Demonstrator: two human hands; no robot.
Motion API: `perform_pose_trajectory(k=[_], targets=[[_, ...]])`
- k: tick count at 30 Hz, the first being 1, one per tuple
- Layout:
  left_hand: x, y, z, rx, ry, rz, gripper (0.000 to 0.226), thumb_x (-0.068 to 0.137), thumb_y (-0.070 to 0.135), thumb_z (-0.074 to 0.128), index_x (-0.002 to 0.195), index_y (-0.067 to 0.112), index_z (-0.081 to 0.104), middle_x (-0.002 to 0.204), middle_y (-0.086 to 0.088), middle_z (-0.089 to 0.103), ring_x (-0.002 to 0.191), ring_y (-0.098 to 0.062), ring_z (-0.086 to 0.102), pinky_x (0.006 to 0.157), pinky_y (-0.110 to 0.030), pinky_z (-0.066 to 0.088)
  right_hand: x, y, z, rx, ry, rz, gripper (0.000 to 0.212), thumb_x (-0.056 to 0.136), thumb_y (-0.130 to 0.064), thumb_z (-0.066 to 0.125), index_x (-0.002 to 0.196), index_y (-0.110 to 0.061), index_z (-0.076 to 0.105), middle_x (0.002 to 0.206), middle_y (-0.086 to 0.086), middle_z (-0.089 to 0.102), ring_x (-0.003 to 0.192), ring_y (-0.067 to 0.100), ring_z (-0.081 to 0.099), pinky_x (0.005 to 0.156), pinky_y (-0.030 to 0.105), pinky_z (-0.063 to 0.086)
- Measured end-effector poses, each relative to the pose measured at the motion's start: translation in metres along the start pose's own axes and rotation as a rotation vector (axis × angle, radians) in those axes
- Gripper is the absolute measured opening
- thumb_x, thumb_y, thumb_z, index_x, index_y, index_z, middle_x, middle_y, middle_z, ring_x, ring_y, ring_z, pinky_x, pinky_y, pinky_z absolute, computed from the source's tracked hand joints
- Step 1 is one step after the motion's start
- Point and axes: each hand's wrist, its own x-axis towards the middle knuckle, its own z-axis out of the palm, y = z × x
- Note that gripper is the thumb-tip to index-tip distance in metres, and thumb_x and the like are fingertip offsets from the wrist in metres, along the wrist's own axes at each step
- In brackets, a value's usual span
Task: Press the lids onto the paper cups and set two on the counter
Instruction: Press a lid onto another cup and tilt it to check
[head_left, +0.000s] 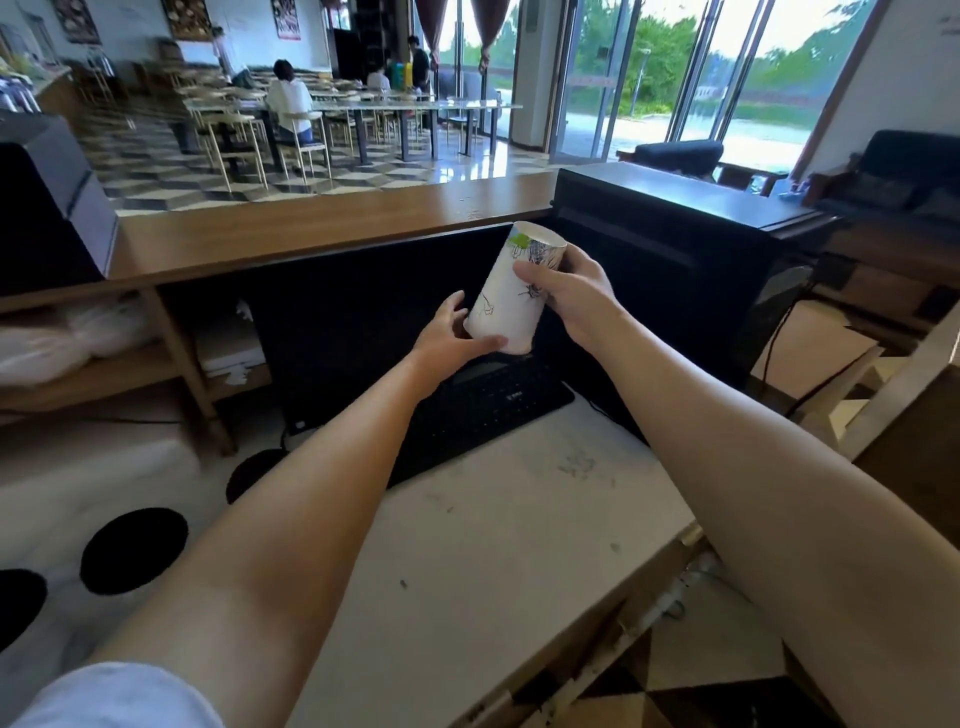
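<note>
Presently the right hand (563, 296) is closed around the upper part of a white paper cup (511, 291), thumb across the printed side and fingers wrapped behind. The left hand (452, 332) cups the lower end of the same cup, thumb along the bottom edge, fingers curled behind it. The cup is tilted, its far end leaning away toward the wooden counter (322, 228), and is held in the air above a black keyboard (483, 405). Whether a lid is fitted cannot be told. The keyboard lies on a white worktop (493, 519) that is scuffed and marked. A dark monitor back (363, 312) stands behind the keyboard, below the counter. A black box-shaped appliance (675, 249) stands at the right. Two round black holes (132, 551) are cut in the worktop at the left.
</note>
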Motion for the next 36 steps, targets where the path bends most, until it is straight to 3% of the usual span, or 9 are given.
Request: perform_pose_trajectory(k=[3, 5, 11, 15, 23, 28, 31, 33, 36], targets=[[-0.049, -0.004, 0.029, -0.547, -0.006, -0.179, 0.055, 0.090, 0.044, 0.054, 0.132, 0.011, 0.040, 0.123, -0.016, 0.056, 0.114, -0.024, 0.055, 0.098, -0.032, 0.044, -0.026, -0.005, -0.004, 0.235, 0.037, 0.034, 0.033, 0.078, -0.002, 0.071, 0.108, -0.003, 0.057, 0.096, 0.008, 0.065, 0.087, 0.019, 0.063, 0.086, 0.036, 0.053], [-0.072, -0.004, 0.051, -0.808, -0.082, -0.220, 0.061, 0.092, 0.054, 0.043, 0.133, 0.009, 0.039, 0.120, -0.020, 0.054, 0.113, -0.028, 0.056, 0.101, -0.040, 0.045, -0.046, -0.001, -0.005, 0.292, 0.038, 0.080, 0.035, 0.081, -0.001, 0.068, 0.113, 0.001, 0.054, 0.095, 0.010, 0.064, 0.084, 0.021, 0.062, 0.082, 0.037, 0.053], [-0.110, 0.033, 0.063, -1.249, 0.182, -0.136, 0.041, 0.091, 0.032, 0.058, 0.121, 0.006, 0.050, 0.113, -0.016, 0.057, 0.104, -0.027, 0.057, 0.103, -0.041, 0.044, -0.088, -0.018, -0.022, 0.139, -0.103, 0.135, 0.063, 0.080, -0.004, 0.069, 0.134, -0.014, 0.039, 0.111, 0.008, 0.059, 0.097, 0.021, 0.061, 0.092, 0.040, 0.052], [-0.131, 0.062, 0.030, -1.198, 0.179, -0.008, 0.014, 0.091, 0.017, 0.057, 0.098, 0.005, 0.057, 0.106, -0.015, 0.061, 0.098, -0.026, 0.060, 0.106, -0.043, 0.041, -0.103, -0.045, -0.029, -0.256, -0.284, 0.086, 0.062, 0.077, -0.016, 0.075, 0.132, -0.019, 0.046, 0.115, 0.006, 0.058, 0.102, 0.021, 0.063, 0.093, 0.036, 0.053], [-0.162, 0.101, -0.027, -0.740, 0.201, 0.244, 0.029, 0.085, 0.003, 0.063, 0.113, 0.000, 0.056, 0.110, -0.011, 0.061, 0.105, -0.024, 0.058, 0.094, -0.036, 0.051, -0.120, -0.065, 0.012, -0.760, -0.461, -0.134, 0.058, 0.070, -0.025, 0.080, 0.120, -0.010, 0.054, 0.116, 0.009, 0.062, 0.106, 0.026, 0.059, 0.094, 0.040, 0.050], [-0.172, 0.103, -0.066, -0.485, 0.300, 0.361, 0.027, 0.077, 0.004, 0.072, 0.101, 0.011, 0.061, 0.101, -0.004, 0.066, 0.098, -0.020, 0.064, 0.090, -0.035, 0.052, -0.125, -0.046, 0.068, -0.708, -0.366, -0.243, 0.069, 0.066, -0.031, 0.081, 0.122, -0.011, 0.049, 0.112, 0.002, 0.060, 0.097, 0.020, 0.059, 0.080, 0.032, 0.053], [-0.172, 0.093, -0.099, -0.315, 0.320, 0.348, 0.049, 0.070, 0.013, 0.079, 0.113, 0.018, 0.057, 0.109, 0.000, 0.067, 0.100, -0.015, 0.066, 0.083, -0.033, 0.057, -0.126, -0.032, 0.113, -0.651, -0.330, -0.289, 0.071, 0.065, -0.034, 0.082, 0.123, -0.011, 0.047, 0.106, 0.000, 0.058, 0.091, 0.017, 0.057, 0.067, 0.023, 0.046], [-0.172, 0.087, -0.122, -0.261, 0.390, 0.319, 0.064, 0.070, 0.011, 0.080, 0.125, 0.011, 0.047, 0.120, -0.006, 0.063, 0.106, -0.020, 0.064, 0.084, -0.037, 0.058, -0.126, -0.024, 0.147, -0.586, -0.336, -0.311, 0.070, 0.065, -0.034, 0.082, 0.121, -0.011, 0.046, 0.104, -0.001, 0.057, 0.089, 0.016, 0.057, 0.062, 0.020, 0.044], [-0.173, 0.078, -0.159, -0.219, 0.542, 0.281, 0.064, 0.070, 0.013, 0.081, 0.123, 0.010, 0.045, 0.123, -0.010, 0.060, 0.109, -0.024, 0.062, 0.089, -0.042, 0.055, -0.119, -0.015, 0.192, -0.528, -0.378, -0.339, 0.070, 0.067, -0.034, 0.082, 0.121, -0.011, 0.044, 0.106, -0.001, 0.057, 0.092, 0.016, 0.058, 0.068, 0.024, 0.049]])
